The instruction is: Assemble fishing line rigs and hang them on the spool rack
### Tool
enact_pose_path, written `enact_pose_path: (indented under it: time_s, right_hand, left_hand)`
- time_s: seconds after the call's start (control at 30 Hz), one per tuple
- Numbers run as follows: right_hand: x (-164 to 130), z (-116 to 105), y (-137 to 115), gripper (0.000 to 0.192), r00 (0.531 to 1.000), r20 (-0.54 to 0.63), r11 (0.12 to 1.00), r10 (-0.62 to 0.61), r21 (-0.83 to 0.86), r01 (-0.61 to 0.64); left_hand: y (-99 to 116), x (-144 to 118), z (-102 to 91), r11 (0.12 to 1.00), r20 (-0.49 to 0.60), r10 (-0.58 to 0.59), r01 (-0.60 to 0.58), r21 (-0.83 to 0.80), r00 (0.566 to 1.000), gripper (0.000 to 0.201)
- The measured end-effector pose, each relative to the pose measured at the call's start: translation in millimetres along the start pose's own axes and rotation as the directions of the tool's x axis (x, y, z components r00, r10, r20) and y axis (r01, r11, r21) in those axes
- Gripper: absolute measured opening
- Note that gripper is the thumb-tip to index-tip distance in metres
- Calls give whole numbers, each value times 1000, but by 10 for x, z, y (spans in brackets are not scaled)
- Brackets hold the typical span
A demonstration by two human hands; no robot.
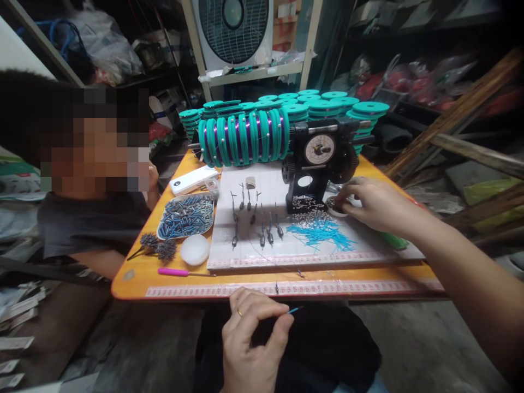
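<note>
My left hand (256, 333), in front of the table edge, pinches a thin blue tube (293, 310) with a dark tip between thumb and forefinger. To the right, my right hand (360, 202) reaches down with fingers bunched into a small round dish (336, 212); what its fingertips hold is hidden. A pile of thin blue tubes (323, 234) lies beside the dish, with many tiny silvery beads (305, 210) behind it. Several small dark weights with wire stems (262, 236) lie on the white board (241, 256). A fine line runs over the board's front edge.
A winding machine (319, 158) carries a row of teal spools (245, 136); more spools (311, 101) stand behind. At left are a tray of metal cylinders (186, 215), a white round lid (195, 250), a pink-handled tool (174, 272) and a white power bank (193, 180). Another person sits left.
</note>
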State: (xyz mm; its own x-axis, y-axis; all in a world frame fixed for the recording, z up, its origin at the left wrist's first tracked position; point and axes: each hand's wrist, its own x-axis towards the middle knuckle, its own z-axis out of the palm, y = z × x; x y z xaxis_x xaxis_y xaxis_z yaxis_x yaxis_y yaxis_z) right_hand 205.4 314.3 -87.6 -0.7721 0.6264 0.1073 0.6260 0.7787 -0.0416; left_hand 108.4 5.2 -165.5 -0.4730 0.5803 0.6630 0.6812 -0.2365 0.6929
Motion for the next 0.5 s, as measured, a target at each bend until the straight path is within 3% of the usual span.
enact_pose_path:
  time_s: [0.17,0.3,0.4,0.5]
  right_hand:
    - [-166,35,11,24,974,-224,997,14,78,3]
    - [-393,71,-69,17,898,-439,985,-26,141,97]
    - [-712,84,-324,17,836,-539,948,-99,206,244]
    - [-1129,148,-735,18,844,-504,851,-184,348,393]
  left_hand:
    - [16,12,12,1000,-12,-7,7,22,1000,10]
    - [40,21,30,999,-18,-30,31,23,999,9]
    - [52,11,28,998,-24,-55,55,25,998,9]
    - [52,-13,15,997,-36,-79,80,22,996,7]
